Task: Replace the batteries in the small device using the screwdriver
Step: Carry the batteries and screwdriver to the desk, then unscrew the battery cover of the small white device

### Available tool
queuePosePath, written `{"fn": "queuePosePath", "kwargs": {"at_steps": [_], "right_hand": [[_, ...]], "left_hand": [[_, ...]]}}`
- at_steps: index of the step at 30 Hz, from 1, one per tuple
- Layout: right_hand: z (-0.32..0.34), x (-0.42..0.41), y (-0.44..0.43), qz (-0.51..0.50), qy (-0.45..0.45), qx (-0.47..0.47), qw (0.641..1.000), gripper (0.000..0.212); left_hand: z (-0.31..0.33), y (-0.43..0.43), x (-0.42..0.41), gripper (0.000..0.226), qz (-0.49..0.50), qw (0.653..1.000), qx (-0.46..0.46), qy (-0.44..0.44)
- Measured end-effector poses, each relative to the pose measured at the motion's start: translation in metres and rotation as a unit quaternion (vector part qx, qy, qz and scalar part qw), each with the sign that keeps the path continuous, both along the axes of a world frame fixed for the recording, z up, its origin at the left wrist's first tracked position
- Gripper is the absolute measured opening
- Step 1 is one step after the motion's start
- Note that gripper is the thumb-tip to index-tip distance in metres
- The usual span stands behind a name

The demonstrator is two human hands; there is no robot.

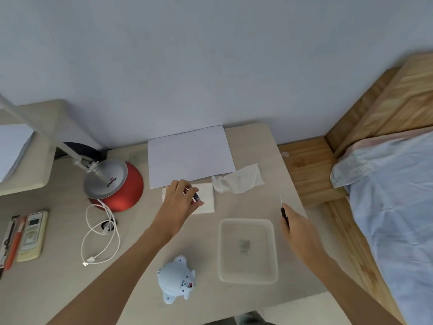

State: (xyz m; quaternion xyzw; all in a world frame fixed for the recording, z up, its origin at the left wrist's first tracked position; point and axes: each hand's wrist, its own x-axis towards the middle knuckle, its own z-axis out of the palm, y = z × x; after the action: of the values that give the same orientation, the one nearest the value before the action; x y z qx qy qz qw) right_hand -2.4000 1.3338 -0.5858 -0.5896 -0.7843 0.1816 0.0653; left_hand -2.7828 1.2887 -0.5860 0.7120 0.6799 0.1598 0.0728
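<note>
Tabletop (246,200): matte beige, rounded corner, carries all the work. White paper sheet (191,156) is laid flat at the far side, smooth. Clear plastic tray (246,221), a shallow rounded rectangle, is placed near-right. Small grey parts (244,246) are seen in it, likely parked there so they cannot roll off; what they are cannot be told. Device (175,280): pale blue, smooth moulded plastic, animal-shaped, laid at the near edge just left of the tray. Its compartment side faces up and red shows in the opening, so it is judged ready for cells. A flat white napkin (207,198), just near of the sheet, apparently serves as a soft staging pad. Left grip (180,202) is over it; small cylindrical batteries (196,197) are pinched between thumb and fingertips, count unclear. Right grip (297,228) is wrapped round the screwdriver (284,213), which has a black handle and a thin shaft pointing far. It is held right of the tray, presumably for refitting the cover.
</note>
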Motion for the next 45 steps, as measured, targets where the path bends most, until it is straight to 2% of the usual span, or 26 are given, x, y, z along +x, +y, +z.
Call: {"fn": "queuePosePath", "kwargs": {"at_steps": [7, 14, 23, 28, 31, 34, 39, 45], "right_hand": [[-0.036, 0.007, -0.014, 0.001, -0.047, -0.010, 0.999, 0.042], [-0.045, 0.001, -0.016, -0.011, -0.071, 0.013, 0.997, 0.048], [-0.051, -0.009, -0.023, -0.027, -0.104, 0.044, 0.993, 0.050], [-0.048, -0.007, -0.019, -0.011, -0.116, 0.049, 0.992, 0.053], [-0.045, -0.002, -0.013, 0.004, -0.114, 0.049, 0.992, 0.054], [-0.034, 0.004, -0.009, 0.016, -0.105, 0.045, 0.993, 0.054], [0.011, 0.000, -0.004, -0.004, -0.054, 0.090, 0.995, 0.040], [0.064, -0.021, -0.016, 0.012, 0.026, 0.141, 0.990, 0.033]], "left_hand": [[-0.053, -0.002, -0.007, 0.032, 0.019, 0.995, -0.052, -0.079], [-0.067, -0.008, -0.003, 0.035, 0.053, 0.988, -0.056, -0.137], [-0.070, -0.007, -0.001, 0.041, 0.054, 0.993, -0.029, -0.104], [-0.060, -0.007, -0.003, 0.060, 0.034, 0.995, -0.057, -0.074], [-0.040, -0.020, -0.009, 0.068, 0.072, 0.990, -0.064, -0.103], [-0.016, -0.055, -0.021, 0.062, 0.107, 0.983, -0.055, -0.137], [0.011, -0.142, -0.033, 0.061, 0.183, 0.931, -0.104, -0.297], [0.009, -0.204, -0.013, 0.085, 0.123, 0.902, -0.185, -0.370]]}}
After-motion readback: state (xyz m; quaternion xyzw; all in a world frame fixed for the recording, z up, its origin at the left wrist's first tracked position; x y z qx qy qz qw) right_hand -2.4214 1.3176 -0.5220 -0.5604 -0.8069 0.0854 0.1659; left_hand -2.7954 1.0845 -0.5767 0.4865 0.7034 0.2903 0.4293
